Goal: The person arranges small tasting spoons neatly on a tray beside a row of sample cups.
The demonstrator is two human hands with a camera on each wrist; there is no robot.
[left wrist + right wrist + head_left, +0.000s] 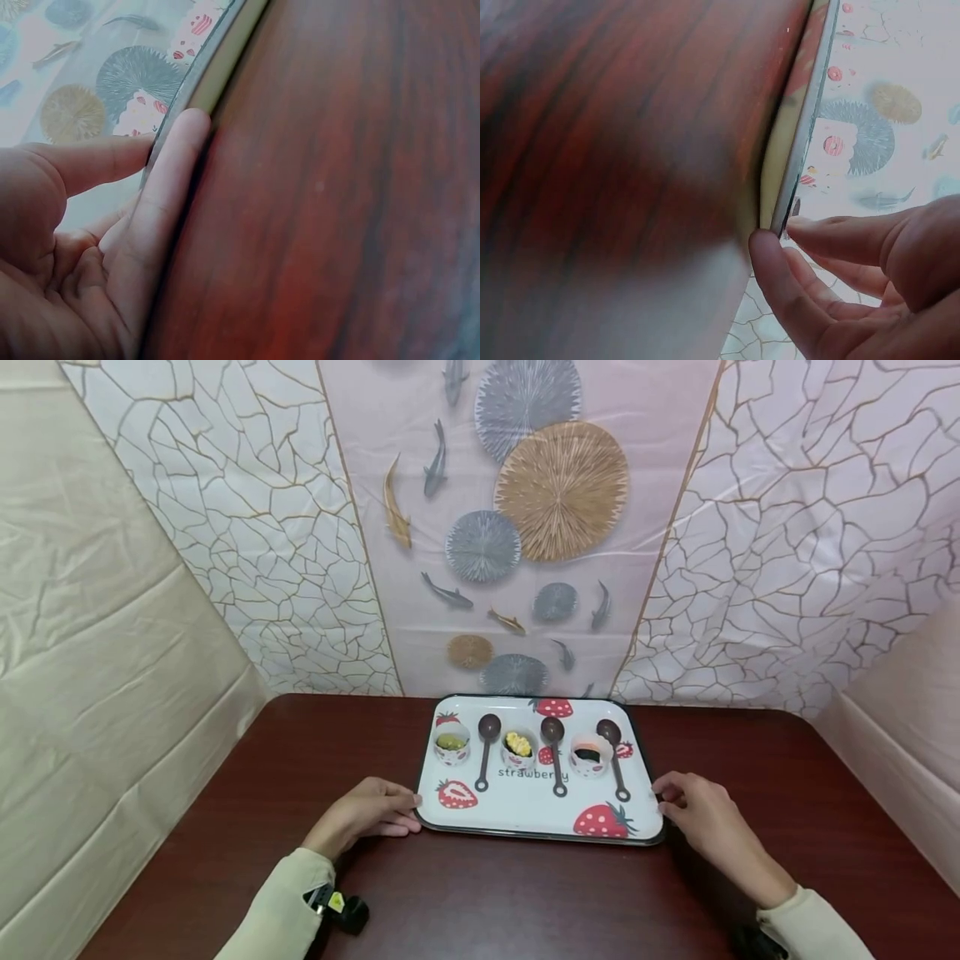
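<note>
A white tray (pixel 510 814) with a dark rim and strawberry prints lies on the table. My left hand (pixel 371 810) pinches its left edge near the front corner; in the left wrist view, fingers lie on both sides of the rim (pixel 217 75). At the opposite edge, my right hand (pixel 701 814) holds the rim (pixel 784 172) between thumb and finger. Three small paper cups stand in a row: one with green contents (pixel 452 742), one with yellow pieces (pixel 517 745), one with orange and black contents (pixel 587 755). Beside each lies a brown spoon (pixel 557 756), bowl toward the back.
The dark reddish wooden table (pixel 510 902) stretches around the tray on the left, right and front. Right behind the tray hangs a patterned cloth (pixel 570 610) with fish and round motifs. Beige cloth (pixel 112 610) walls the left side. A black device (pixel 348 912) sits at my left wrist.
</note>
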